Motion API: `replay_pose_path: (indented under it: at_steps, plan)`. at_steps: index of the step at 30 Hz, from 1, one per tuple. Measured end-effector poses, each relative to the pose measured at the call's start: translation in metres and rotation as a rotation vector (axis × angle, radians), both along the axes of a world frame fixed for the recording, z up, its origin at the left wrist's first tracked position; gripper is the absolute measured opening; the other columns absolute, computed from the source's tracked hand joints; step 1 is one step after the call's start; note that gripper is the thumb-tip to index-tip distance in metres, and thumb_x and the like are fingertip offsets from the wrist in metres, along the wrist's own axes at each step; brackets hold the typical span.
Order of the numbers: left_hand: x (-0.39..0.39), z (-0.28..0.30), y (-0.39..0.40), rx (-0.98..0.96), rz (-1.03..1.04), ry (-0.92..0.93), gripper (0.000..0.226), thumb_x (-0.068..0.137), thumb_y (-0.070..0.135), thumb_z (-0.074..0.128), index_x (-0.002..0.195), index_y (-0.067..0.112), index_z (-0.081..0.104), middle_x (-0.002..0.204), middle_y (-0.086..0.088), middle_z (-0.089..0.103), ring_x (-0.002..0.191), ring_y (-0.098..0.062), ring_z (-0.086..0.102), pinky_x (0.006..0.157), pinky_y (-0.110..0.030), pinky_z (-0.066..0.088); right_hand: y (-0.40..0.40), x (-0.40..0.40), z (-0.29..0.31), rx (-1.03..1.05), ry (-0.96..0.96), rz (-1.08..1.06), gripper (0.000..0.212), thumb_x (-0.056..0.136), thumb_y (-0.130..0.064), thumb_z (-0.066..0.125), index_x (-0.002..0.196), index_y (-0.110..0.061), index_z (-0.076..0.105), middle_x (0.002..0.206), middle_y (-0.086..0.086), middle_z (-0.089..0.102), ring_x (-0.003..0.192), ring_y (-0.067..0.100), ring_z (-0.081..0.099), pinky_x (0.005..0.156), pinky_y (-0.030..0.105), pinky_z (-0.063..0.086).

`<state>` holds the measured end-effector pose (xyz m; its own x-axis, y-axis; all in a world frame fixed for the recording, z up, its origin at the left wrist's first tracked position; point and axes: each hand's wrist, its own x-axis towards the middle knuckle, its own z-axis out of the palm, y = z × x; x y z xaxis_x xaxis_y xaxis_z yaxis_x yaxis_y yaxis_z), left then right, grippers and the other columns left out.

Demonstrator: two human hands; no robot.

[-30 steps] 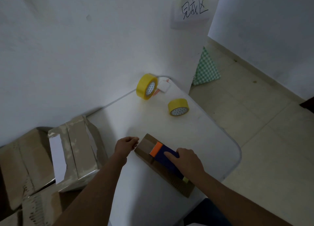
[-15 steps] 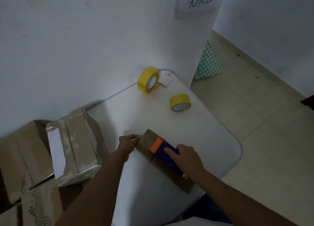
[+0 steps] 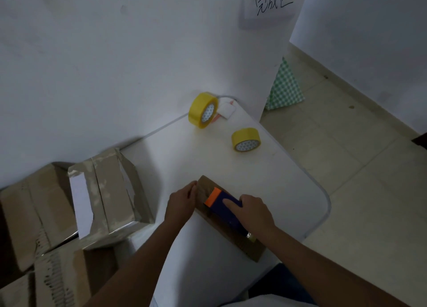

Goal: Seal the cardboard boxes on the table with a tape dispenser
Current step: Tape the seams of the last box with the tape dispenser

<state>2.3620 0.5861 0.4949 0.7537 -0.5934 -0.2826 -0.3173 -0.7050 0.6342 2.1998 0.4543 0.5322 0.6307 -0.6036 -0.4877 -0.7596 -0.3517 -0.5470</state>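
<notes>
Head view. A flat brown box (image 3: 231,216) lay slantwise on the white table (image 3: 288,191), near its front edge. My right hand (image 3: 253,211) lay over the blue dispenser (image 3: 225,208) with the orange front, which sat on the box's top; forefinger laid straight along its back, the other fingers curled down its far side, gripping it. My left hand (image 3: 181,202) was set against the box's far-left end, fingers fairly straight and together, touching the cardboard edge; no clasp around it that I could make out.

Two yellow tape rolls farther back: one (image 3: 202,110) stood on edge by the wall, one (image 3: 246,140) lay nearer the right edge. A small white item (image 3: 227,110) sat just behind the standing roll. Torn cartons (image 3: 104,193) were heaped at the table's left. A paper sign (image 3: 269,5) with handwriting hung on the wall above.
</notes>
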Motion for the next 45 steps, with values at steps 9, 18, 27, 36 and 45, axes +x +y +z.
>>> replay_pose_path:
  at_steps: [9, 18, 27, 36, 45]
  plan:
    - [0.030, 0.015, -0.008, -0.070, 0.129, 0.279, 0.041, 0.106, 0.030, 0.041, 0.146, 0.024, 0.046, 0.144, -0.006, 0.052, 0.129, -0.022, 0.051, 0.105, -0.031, 0.040, -0.002, 0.002, 0.002, -0.007, 0.047, 0.013, 0.053, 0.091, -0.064, 0.045, 0.069, -0.017, 0.042, 0.068, 0.001, 0.050, 0.061, 0.016, 0.050, 0.055, 0.027, 0.036]
    - [0.004, 0.006, 0.009, -0.134, 0.028, -0.017, 0.026, 0.098, 0.004, 0.051, 0.110, 0.014, 0.072, 0.110, -0.001, 0.070, 0.098, -0.009, 0.059, 0.076, -0.002, 0.037, -0.001, 0.004, 0.000, -0.011, 0.034, 0.009, 0.052, 0.090, -0.066, 0.044, 0.069, -0.018, 0.043, 0.068, -0.002, 0.050, 0.059, 0.013, 0.049, 0.054, 0.026, 0.037]
    - [0.011, -0.001, -0.022, 0.066, -0.183, 0.128, 0.043, 0.107, 0.028, 0.032, 0.150, 0.032, 0.035, 0.140, -0.011, 0.053, 0.119, -0.028, 0.057, 0.093, -0.030, 0.050, -0.003, 0.005, 0.000, 0.000, 0.044, 0.020, 0.052, 0.090, -0.067, 0.044, 0.070, -0.019, 0.043, 0.068, -0.002, 0.050, 0.059, 0.013, 0.049, 0.054, 0.025, 0.037]
    - [0.020, -0.011, -0.008, -0.102, -0.087, 0.428, 0.041, 0.107, 0.039, 0.033, 0.147, 0.045, 0.035, 0.150, 0.001, 0.041, 0.128, -0.017, 0.046, 0.082, -0.009, 0.043, -0.006, 0.007, 0.003, 0.054, 0.074, 0.034, 0.051, 0.091, -0.066, 0.043, 0.069, -0.019, 0.041, 0.067, -0.003, 0.048, 0.058, 0.011, 0.046, 0.053, 0.024, 0.036]
    - [0.021, -0.019, -0.004, -0.144, 0.036, 0.424, 0.036, 0.103, 0.041, 0.045, 0.139, 0.039, 0.051, 0.141, 0.003, 0.055, 0.126, -0.017, 0.050, 0.105, -0.033, 0.042, -0.012, -0.004, 0.008, 0.084, 0.143, 0.122, 0.054, 0.090, -0.068, 0.040, 0.068, -0.020, 0.041, 0.068, -0.002, 0.048, 0.058, 0.011, 0.045, 0.051, 0.025, 0.033]
